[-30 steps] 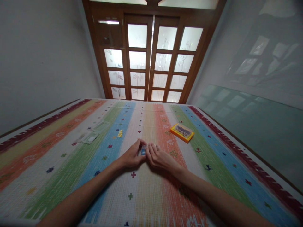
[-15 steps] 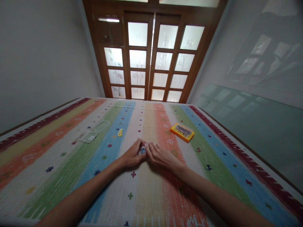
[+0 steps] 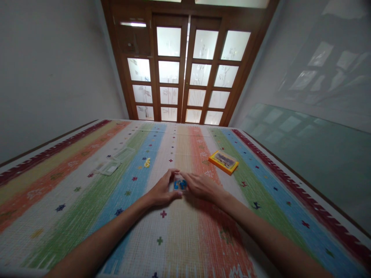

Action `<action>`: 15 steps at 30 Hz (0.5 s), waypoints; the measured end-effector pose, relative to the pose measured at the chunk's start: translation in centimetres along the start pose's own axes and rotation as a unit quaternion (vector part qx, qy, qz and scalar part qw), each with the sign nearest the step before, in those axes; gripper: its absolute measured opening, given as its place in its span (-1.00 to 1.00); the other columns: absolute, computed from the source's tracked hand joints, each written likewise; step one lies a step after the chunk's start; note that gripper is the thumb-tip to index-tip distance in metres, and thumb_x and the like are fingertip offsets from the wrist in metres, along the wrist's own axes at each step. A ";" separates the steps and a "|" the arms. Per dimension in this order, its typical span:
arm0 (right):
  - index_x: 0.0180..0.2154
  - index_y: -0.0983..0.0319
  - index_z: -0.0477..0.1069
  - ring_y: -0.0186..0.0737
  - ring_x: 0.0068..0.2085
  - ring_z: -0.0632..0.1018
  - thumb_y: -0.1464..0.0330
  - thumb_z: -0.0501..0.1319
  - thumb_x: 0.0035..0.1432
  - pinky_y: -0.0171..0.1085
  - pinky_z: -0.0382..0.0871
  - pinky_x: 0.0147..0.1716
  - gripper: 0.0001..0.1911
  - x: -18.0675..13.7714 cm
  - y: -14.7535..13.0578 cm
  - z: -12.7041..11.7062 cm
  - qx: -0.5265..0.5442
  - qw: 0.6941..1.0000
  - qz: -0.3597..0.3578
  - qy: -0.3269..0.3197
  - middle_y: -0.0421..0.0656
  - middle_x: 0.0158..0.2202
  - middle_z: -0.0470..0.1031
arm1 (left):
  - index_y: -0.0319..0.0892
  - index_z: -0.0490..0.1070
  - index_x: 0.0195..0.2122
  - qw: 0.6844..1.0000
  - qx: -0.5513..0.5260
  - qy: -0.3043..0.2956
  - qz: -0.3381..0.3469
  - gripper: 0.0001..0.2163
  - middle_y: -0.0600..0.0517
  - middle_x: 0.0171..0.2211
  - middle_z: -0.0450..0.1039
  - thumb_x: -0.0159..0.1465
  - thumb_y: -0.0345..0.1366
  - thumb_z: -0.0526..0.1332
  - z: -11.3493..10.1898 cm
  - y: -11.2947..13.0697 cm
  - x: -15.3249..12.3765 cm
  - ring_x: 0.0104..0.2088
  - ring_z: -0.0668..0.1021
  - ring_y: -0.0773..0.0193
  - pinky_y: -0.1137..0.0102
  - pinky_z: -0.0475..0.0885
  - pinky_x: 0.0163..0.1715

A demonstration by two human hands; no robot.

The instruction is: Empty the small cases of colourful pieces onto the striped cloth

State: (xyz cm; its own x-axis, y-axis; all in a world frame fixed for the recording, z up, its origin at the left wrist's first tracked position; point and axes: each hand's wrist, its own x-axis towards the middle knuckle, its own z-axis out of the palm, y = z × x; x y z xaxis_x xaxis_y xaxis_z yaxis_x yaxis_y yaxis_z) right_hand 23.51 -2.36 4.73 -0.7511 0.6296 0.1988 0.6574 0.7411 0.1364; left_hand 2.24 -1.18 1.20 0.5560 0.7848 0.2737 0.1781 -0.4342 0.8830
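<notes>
A clear box point(image 3: 177, 177) with blue pieces point(image 3: 180, 184) is being held at the dial's centre. Its edges are being pinched by the left hand's point(image 3: 162, 190) thumb and fingers from nine o'clock. From three, it is being touched by the right hand point(image 3: 199, 186), fingers pressed together; its thumb's grip cannot be told. Yellow pieces point(image 3: 147, 162) are lying toward ten.

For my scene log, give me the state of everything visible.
Small clear box: held between both hands, blue pieces inside
Left hand: curled at the box's left side
Right hand: against the box's right side
Clear plastic case: apparently open
Yellow pieces: loosely clustered
Yellow-orange box: lying flat, apparently closed
Patterned cloth: spread out
Wooden doors: bright slit between them
</notes>
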 end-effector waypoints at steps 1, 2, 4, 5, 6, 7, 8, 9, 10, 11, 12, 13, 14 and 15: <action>0.15 0.40 0.28 -0.05 -0.16 0.64 0.47 0.03 0.36 -0.19 0.51 -0.24 -0.64 -0.1 0.7 -0.1 0.041 0.999 0.029 0.015 0.15 -0.10 0.59 | -0.13 0.12 0.18 1.000 -0.026 -0.002 0.003 -0.34 -0.14 0.03 0.40 0.13 -0.23 0.41 0.0 0.0 0.0 0.01 0.49 0.05 0.03 0.36 0.10; 0.15 0.37 0.27 -0.07 -0.21 0.65 0.45 0.04 0.36 -0.21 0.50 -0.28 -0.64 -0.1 1.3 -0.2 0.082 0.994 0.059 0.036 0.11 -0.14 0.61 | -0.11 0.09 0.22 0.999 -0.048 -0.002 0.008 -0.32 -0.15 0.08 0.38 0.14 -0.22 0.41 -0.1 0.0 0.0 0.06 0.48 0.04 -0.01 0.34 0.14; 0.11 0.31 0.28 -0.11 -0.23 0.65 0.43 0.04 0.36 -0.23 0.49 -0.28 -0.69 -0.1 2.2 -0.5 0.174 0.975 0.100 0.097 0.04 -0.19 0.62 | -0.06 0.07 0.26 0.997 -0.077 0.003 0.011 -0.31 -0.17 0.15 0.33 0.17 -0.23 0.40 -0.3 0.0 -0.1 0.14 0.45 0.02 -0.05 0.29 0.20; 0.08 0.27 0.29 -0.13 -0.24 0.66 0.40 0.04 0.37 -0.23 0.49 -0.28 -0.72 0.0 2.5 -0.6 0.229 0.958 0.115 0.129 0.01 -0.19 0.62 | -0.04 0.06 0.27 0.996 -0.089 0.004 0.009 -0.30 -0.18 0.18 0.30 0.18 -0.25 0.39 -0.4 0.1 -0.1 0.17 0.43 0.01 -0.06 0.28 0.22; 0.04 0.25 0.30 -0.15 -0.25 0.66 0.37 0.04 0.38 -0.24 0.50 -0.28 -0.76 0.1 2.7 -0.7 0.290 0.935 0.129 0.156 0.00 -0.19 0.62 | -0.03 0.05 0.28 0.995 -0.100 0.004 0.006 -0.29 -0.19 0.21 0.26 0.19 -0.27 0.39 -0.5 0.2 -0.2 0.21 0.40 0.00 -0.06 0.26 0.23; 0.01 0.23 0.30 -0.17 -0.27 0.66 0.33 0.04 0.39 -0.24 0.51 -0.30 -0.78 0.3 2.9 -0.8 0.352 0.908 0.143 0.178 -0.02 -0.19 0.62 | -0.01 0.05 0.29 0.994 -0.111 0.001 0.003 -0.29 -0.21 0.24 0.23 0.18 -0.28 0.40 -0.6 0.4 -0.3 0.24 0.37 -0.01 -0.05 0.25 0.24; -0.01 0.22 0.29 -0.19 -0.31 0.67 0.28 0.05 0.39 -0.25 0.52 -0.33 -0.79 0.4 2.9 -0.8 0.411 0.876 0.160 0.193 -0.03 -0.19 0.62 | 0.00 0.05 0.29 0.993 -0.121 -0.003 0.001 -0.28 -0.22 0.26 0.20 0.18 -0.30 0.40 -0.7 0.6 -0.4 0.27 0.34 -0.02 -0.05 0.24 0.25; -0.03 0.21 0.29 -0.20 -0.34 0.66 0.24 0.07 0.38 -0.25 0.53 -0.36 -0.78 0.6 3.0 -0.8 0.464 0.844 0.178 0.204 -0.04 -0.19 0.62 | 0.01 0.06 0.29 0.992 -0.128 -0.006 0.000 -0.28 -0.22 0.28 0.19 0.18 -0.31 0.40 -0.8 0.8 -0.5 0.29 0.32 -0.04 -0.05 0.22 0.26; -0.05 0.20 0.28 -0.21 -0.38 0.66 0.20 0.09 0.36 -0.24 0.54 -0.39 -0.76 0.8 3.1 -0.8 0.508 0.811 0.196 0.213 -0.05 -0.20 0.62 | 0.02 0.07 0.29 0.991 -0.130 -0.009 0.001 -0.28 -0.22 0.29 0.17 0.18 -0.30 0.40 -1.0 1.0 -0.5 0.30 0.29 -0.05 -0.05 0.21 0.27; -0.06 0.19 0.28 -0.21 -0.40 0.66 0.17 0.12 0.34 -0.24 0.55 -0.41 -0.74 0.9 3.1 -0.8 0.544 0.782 0.213 0.218 -0.06 -0.20 0.63 | 0.03 0.09 0.29 0.992 -0.128 -0.013 0.003 -0.29 -0.22 0.30 0.17 0.18 -0.30 0.41 -1.2 1.2 -0.5 0.32 0.27 -0.07 -0.05 0.19 0.28; -0.07 0.19 0.27 -0.21 -0.43 0.66 0.15 0.15 0.31 -0.24 0.56 -0.43 -0.72 1.1 3.2 -0.8 0.574 0.755 0.230 0.221 -0.06 -0.20 0.63 | 0.03 0.10 0.29 0.992 -0.126 -0.019 0.005 -0.28 -0.22 0.29 0.17 0.17 -0.28 0.41 -1.4 1.4 -0.5 0.32 0.26 -0.07 -0.05 0.19 0.27; -0.08 0.18 0.27 -0.21 -0.44 0.66 0.14 0.18 0.28 -0.25 0.56 -0.45 -0.70 1.2 3.3 -0.8 0.598 0.731 0.245 0.219 -0.06 -0.19 0.64 | 0.03 0.09 0.30 0.992 -0.126 -0.028 0.003 -0.27 -0.21 0.27 0.20 0.17 -0.28 0.42 -1.6 1.5 -0.4 0.31 0.27 -0.08 -0.05 0.19 0.27; -0.08 0.18 0.27 -0.21 -0.45 0.66 0.15 0.21 0.26 -0.25 0.56 -0.47 -0.69 1.4 3.4 -0.8 0.619 0.710 0.257 0.215 -0.06 -0.17 0.64 | 0.03 0.07 0.32 0.991 -0.128 -0.040 -0.003 -0.25 -0.21 0.25 0.23 0.17 -0.27 0.42 -1.8 1.6 -0.4 0.29 0.30 -0.07 -0.05 0.20 0.26; -0.09 0.18 0.27 -0.21 -0.46 0.67 0.16 0.24 0.23 -0.27 0.56 -0.49 -0.68 1.5 3.5 -0.8 0.636 0.693 0.267 0.207 -0.06 -0.15 0.64 | 0.03 0.05 0.34 0.989 -0.134 -0.053 -0.015 -0.22 -0.20 0.22 0.26 0.16 -0.27 0.43 -2.0 1.7 -0.3 0.26 0.34 -0.06 -0.05 0.21 0.25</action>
State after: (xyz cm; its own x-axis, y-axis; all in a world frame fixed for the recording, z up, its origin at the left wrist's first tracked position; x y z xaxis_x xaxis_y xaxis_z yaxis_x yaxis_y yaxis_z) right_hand 24.72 1.01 6.27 -0.1651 0.9681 0.1887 0.0501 0.1993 -0.9787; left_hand 0.72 -1.23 3.39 0.6381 0.7385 0.2179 -0.0190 -0.2678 0.9633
